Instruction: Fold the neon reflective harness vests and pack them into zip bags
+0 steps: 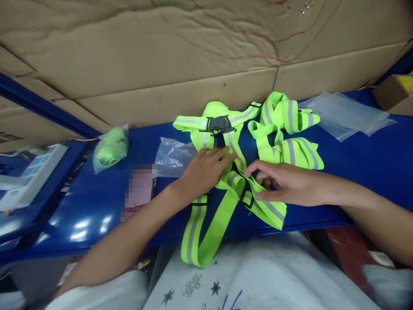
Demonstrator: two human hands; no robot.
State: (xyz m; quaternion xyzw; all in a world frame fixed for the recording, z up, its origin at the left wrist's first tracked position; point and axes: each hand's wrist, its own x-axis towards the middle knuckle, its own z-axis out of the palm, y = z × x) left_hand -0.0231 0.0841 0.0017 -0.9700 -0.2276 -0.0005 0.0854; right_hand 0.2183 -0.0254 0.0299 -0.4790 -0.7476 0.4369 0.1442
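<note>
No writing is showing clearly enough to read. Far left of the green reflective harness (235,144), blurred dark lettering (11,137) is marking a cardboard panel (35,122); below the harness, blue strokes (225,302) are running out of view on the pale shirt (258,275).

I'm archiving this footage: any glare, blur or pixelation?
Head view: white glare spots on the blue table at left, glints on the clear bag; same view: pixelation over the pink item, the lime harness slightly soft but readable.
</note>
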